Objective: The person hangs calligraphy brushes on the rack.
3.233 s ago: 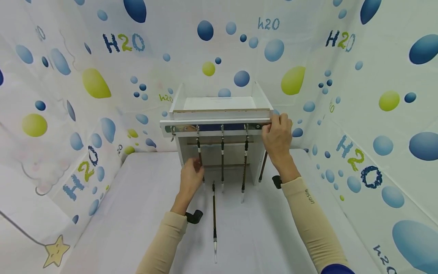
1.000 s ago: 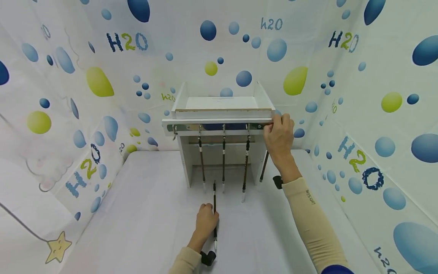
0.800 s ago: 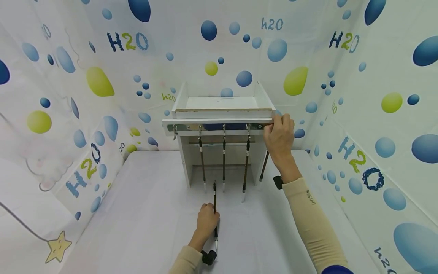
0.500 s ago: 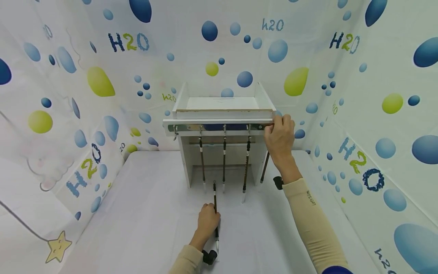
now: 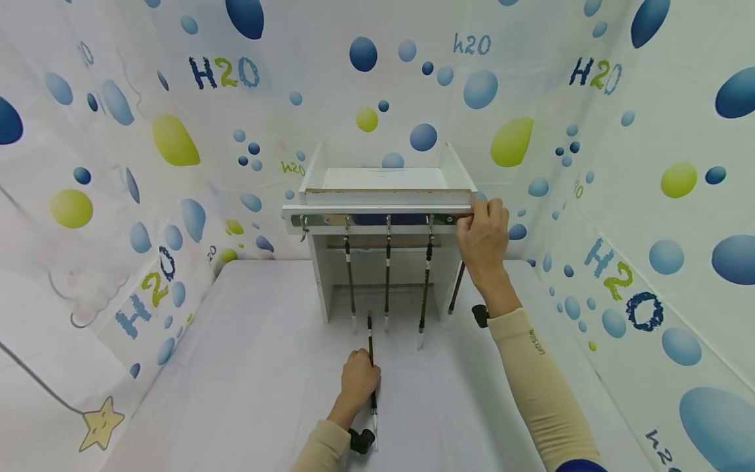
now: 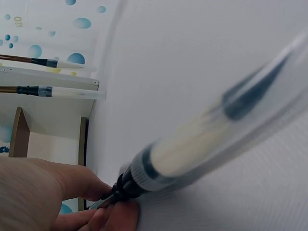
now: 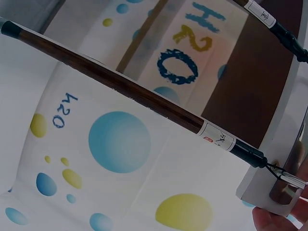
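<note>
In the head view a calligraphy brush (image 5: 370, 337) lies on the white tabletop in front of a small rack, and my left hand (image 5: 358, 379) pinches it near its middle. The left wrist view shows the brush (image 6: 192, 134) up close: pale bristles with a dark tip inside a clear cap, fingers at the black collar. My right hand (image 5: 483, 239) grips the right end of the hook rail (image 5: 368, 219). Right beside those fingertips (image 7: 274, 219), a brown brush (image 7: 115, 86) hangs by its loop from a hook.
Behind the rail stands the white rack (image 5: 318, 282), with a shallow tray (image 5: 386, 196) on top. More capped brushes, among them a middle brush (image 5: 387, 275), hang from hooks. The leftmost hook (image 5: 303, 226) carries nothing. Walls with printed bubbles surround the table.
From beside the left hanging brush, my left hand has come down and toward me and taken hold of the lying brush. Its capped end has shifted slightly right. My right hand stays on the rail.
</note>
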`<state>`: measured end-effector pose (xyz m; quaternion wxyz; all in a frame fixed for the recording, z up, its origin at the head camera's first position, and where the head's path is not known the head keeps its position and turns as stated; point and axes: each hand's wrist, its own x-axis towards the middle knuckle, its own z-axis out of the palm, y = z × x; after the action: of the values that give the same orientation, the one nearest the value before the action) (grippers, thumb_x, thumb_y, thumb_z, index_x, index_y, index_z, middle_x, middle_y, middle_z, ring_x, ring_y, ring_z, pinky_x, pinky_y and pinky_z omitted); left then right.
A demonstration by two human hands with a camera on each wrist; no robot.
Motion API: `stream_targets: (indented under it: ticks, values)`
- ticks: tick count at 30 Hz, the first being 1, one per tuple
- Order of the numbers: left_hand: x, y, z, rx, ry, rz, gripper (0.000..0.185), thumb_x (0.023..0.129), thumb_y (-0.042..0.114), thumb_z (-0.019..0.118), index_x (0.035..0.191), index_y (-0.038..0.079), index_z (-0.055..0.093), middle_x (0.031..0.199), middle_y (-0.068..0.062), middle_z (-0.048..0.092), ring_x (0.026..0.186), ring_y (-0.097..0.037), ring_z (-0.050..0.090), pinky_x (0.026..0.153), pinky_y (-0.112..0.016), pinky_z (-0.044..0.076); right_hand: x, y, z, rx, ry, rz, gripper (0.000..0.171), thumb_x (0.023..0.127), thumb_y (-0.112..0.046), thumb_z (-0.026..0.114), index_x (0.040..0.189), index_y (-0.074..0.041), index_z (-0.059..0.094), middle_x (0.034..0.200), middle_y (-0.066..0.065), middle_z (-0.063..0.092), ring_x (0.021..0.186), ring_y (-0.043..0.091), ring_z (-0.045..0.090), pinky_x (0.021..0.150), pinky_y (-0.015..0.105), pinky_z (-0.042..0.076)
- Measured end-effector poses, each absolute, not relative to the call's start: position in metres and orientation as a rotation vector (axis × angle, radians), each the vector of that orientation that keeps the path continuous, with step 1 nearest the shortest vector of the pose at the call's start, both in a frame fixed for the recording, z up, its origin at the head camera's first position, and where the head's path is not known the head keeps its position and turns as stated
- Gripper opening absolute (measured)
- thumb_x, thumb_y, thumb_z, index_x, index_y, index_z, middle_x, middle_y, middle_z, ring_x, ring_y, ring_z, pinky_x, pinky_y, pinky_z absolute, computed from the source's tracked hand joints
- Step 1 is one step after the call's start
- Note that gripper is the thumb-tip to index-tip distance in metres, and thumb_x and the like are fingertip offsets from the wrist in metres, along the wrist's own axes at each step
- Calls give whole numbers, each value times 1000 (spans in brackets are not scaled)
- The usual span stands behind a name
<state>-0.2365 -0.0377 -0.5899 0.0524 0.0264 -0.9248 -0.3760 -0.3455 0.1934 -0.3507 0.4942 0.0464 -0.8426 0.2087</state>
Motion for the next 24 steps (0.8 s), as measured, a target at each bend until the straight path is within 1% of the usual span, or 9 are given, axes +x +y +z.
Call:
stream_targets:
  ticks: [4, 7, 10, 13, 16, 19, 24]
  values:
    - [-236, -40, -590, 126, -2816, -1188, 9, 78, 0, 67, 84, -5, 63, 79, -14, 58, 66, -25, 58, 56, -39, 50, -345, 192, -351, 114, -2040, 512, 7, 90, -3, 55, 88, 4, 55, 90, 21, 50, 79, 37, 49, 66, 44, 46]
    - [-236, -41, -591, 135, -2814, -1207, 13, 78, 1, 68, 89, -6, 64, 79, -14, 60, 66, -24, 58, 55, -37, 50, -344, 192, -351, 116, -2042, 520, 8, 90, -3, 55, 88, 4, 55, 90, 21, 50, 79, 37, 49, 67, 44, 47]
    - [-235, -42, -589, 122, -2800, -1229, 17, 78, 0, 68, 93, -8, 64, 78, -15, 62, 63, -21, 57, 52, -34, 48, -343, 192, -350, 115, -2044, 526, 8, 90, -3, 55, 89, 4, 56, 91, 21, 50, 80, 37, 50, 67, 45, 47]
    - [-234, -43, -585, 109, -2779, -1254, 20, 79, -1, 67, 96, -10, 63, 76, -16, 65, 57, -19, 55, 47, -30, 44, -343, 191, -350, 111, -2042, 527, 9, 90, -4, 55, 90, 5, 56, 91, 21, 50, 81, 37, 50, 68, 45, 48]
    - [-233, -44, -581, 106, -2765, -1262, 25, 80, 0, 66, 103, -11, 63, 78, -16, 67, 55, -16, 52, 45, -27, 41, -343, 191, -350, 109, -2039, 522, 10, 90, -4, 55, 91, 6, 57, 91, 22, 50, 81, 37, 50, 68, 45, 48]
    - [-232, -45, -575, 101, -2742, -1263, 31, 82, 1, 66, 111, -11, 63, 79, -15, 68, 53, -14, 52, 43, -25, 40, -343, 191, -350, 109, -2038, 523, 10, 89, -4, 55, 91, 6, 57, 91, 22, 50, 81, 37, 51, 68, 46, 48]
    - [-229, -47, -566, 63, -2706, -1267, 33, 84, 2, 65, 115, -9, 61, 79, -12, 68, 53, -13, 54, 43, -25, 41, -343, 191, -349, 105, -2030, 521, 10, 89, -3, 55, 90, 6, 58, 91, 22, 51, 81, 38, 52, 68, 46, 49]
